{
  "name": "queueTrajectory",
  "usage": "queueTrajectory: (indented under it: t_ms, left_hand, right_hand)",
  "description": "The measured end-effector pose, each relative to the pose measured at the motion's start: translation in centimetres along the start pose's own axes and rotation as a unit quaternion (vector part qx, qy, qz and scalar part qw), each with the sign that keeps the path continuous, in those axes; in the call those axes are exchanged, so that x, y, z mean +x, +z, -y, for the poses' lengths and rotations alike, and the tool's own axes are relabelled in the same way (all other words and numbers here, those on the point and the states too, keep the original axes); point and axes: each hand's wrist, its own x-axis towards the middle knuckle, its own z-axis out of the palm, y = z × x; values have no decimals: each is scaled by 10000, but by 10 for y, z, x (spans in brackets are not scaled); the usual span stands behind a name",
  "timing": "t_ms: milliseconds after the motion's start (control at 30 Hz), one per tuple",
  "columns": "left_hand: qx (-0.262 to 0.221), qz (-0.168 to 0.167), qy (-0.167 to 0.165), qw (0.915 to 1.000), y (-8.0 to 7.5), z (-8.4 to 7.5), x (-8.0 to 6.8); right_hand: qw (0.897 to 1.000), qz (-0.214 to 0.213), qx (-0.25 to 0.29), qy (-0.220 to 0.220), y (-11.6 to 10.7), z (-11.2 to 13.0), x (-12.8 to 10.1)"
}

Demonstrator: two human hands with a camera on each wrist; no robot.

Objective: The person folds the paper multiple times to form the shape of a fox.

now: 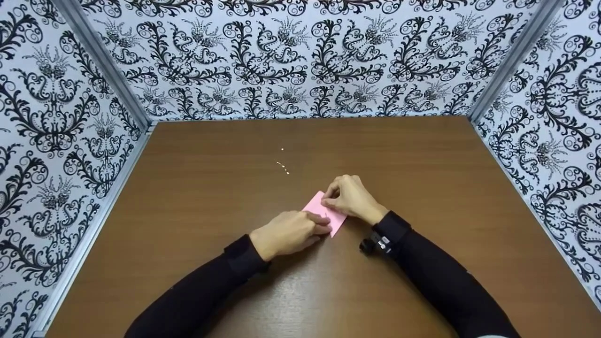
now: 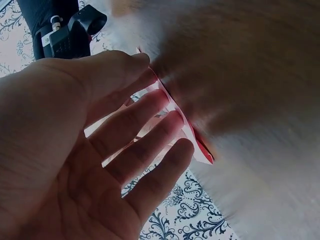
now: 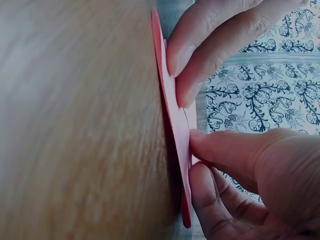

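A folded piece of pink paper (image 1: 337, 219) lies on the brown table (image 1: 225, 155), turned at an angle. My left hand (image 1: 288, 232) is on its left side; in the left wrist view, the nearly straight fingers (image 2: 167, 155) rest on the sheet (image 2: 200, 154). On the paper's upper right side, my right hand (image 1: 350, 197) has its thumb and fingertips together. From the right wrist, the thumb (image 3: 225, 145) and a finger seem to pinch a thin flap of the paper (image 3: 172, 120), which is mostly hidden.
Several tiny white bits (image 1: 283, 166) are scattered on the table beyond the paper. Walls covered in black-and-white scroll pattern (image 1: 281, 51) close off the back and both sides, with grey metal posts (image 1: 105, 70) at the corners.
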Motion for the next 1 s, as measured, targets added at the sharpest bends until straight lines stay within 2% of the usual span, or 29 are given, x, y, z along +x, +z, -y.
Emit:
queueTrajectory:
  t_ms: [267, 500, 800, 1000]
  left_hand:
    - [-414, 66, 4, 9991, 4, 8, 4]
    - [-903, 154, -147, 9957, 5, 11, 7]
    - [-1000, 107, -241, 9946, 2, 11, 9]
    - [-1064, 172, -386, 9934, 3, 12, 9]
  right_hand:
    - [9999, -18, 64, 88, -1, -7, 2]
    - [9993, -45, 225, 291, -7, -14, 7]
    - [9965, 451, 487, 508, -14, -11, 21]
    - [9956, 595, 598, 402, -15, -12, 26]
